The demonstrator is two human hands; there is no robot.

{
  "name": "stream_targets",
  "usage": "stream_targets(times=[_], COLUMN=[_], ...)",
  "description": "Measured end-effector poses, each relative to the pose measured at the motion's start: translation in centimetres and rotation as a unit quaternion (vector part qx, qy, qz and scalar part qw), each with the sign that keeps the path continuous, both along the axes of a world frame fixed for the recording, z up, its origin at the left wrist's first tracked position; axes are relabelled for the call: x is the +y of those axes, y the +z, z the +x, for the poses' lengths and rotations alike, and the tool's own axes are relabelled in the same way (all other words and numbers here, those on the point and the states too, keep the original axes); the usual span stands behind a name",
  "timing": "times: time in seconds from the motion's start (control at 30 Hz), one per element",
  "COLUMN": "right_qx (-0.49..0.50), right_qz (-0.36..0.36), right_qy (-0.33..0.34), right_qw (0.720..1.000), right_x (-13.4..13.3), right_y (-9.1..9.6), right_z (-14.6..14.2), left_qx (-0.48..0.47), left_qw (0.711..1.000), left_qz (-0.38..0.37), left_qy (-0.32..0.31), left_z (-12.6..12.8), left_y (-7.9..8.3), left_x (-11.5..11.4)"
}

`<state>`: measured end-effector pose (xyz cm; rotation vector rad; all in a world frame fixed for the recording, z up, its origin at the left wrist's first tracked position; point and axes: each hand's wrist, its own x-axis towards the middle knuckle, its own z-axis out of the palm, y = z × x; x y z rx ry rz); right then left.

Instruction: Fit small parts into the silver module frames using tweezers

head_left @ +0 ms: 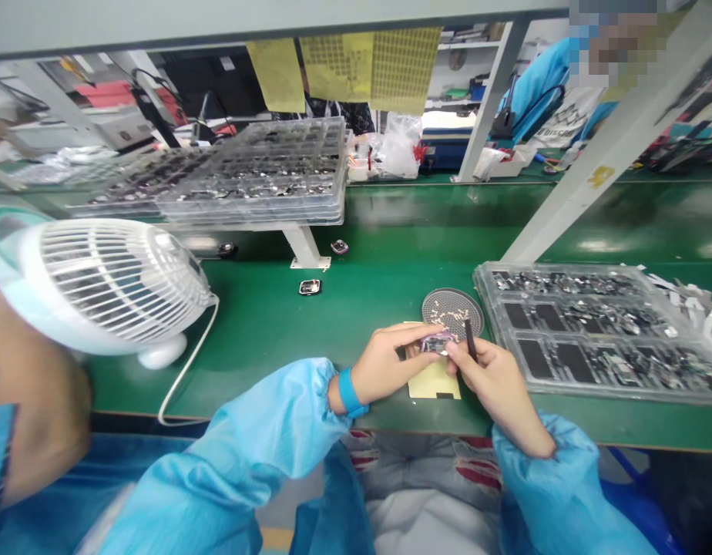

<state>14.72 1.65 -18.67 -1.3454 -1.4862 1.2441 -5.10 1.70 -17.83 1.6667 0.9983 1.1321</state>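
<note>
On the green bench (310, 331) close before me, my left hand (384, 364) and my right hand (495, 379) are together, both pinching one small shiny part (437, 342) by the fingertips just above a yellow card (434, 383). The right hand holds also a thin dark tool (470, 341). Just behind is a round mesh dish (451, 311) with tiny pieces, at its right a clear tray (599, 335), at the left a white fan (107, 281), and further back the stacked trays (257, 173).

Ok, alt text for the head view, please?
Left hand and right hand pinch a small part over a yellow card on a green bench; the right also holds a thin dark tool. A round mesh dish, parts tray and white fan stand nearby.
</note>
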Motion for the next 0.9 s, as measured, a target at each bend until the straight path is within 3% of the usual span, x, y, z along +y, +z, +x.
stream_targets(times=[0.13, 0.27, 0.47, 0.7, 0.9], right_qx=[0.032, 0.077, 0.059, -0.039, -0.037], right_qz=[0.044, 0.043, 0.009, 0.055, 0.072], right_qy=[-0.057, -0.040, -0.010, -0.011, -0.029], right_qw=[0.997, 0.995, 0.998, 0.998, 0.996], right_x=[-0.1, -0.1, 0.4, 0.8, 0.6], right_y=[-0.5, -0.8, -0.6, 0.1, -0.9], right_z=[-0.5, -0.9, -1.6, -1.6, -2.0], left_qx=[-0.128, -0.200, -0.198, -0.003, -0.006], left_qw=[0.978, 0.955, 0.969, 0.994, 0.992], left_qz=[-0.164, -0.212, -0.145, -0.108, -0.102], left_qy=[-0.020, -0.046, -0.029, 0.017, 0.069], left_z=[0.3, 0.6, 0.8, 0.6, 1.0], left_y=[-0.4, -0.5, -0.4, 0.0, 0.1], left_x=[-0.1, -0.1, -0.2, -0.2, -0.4])
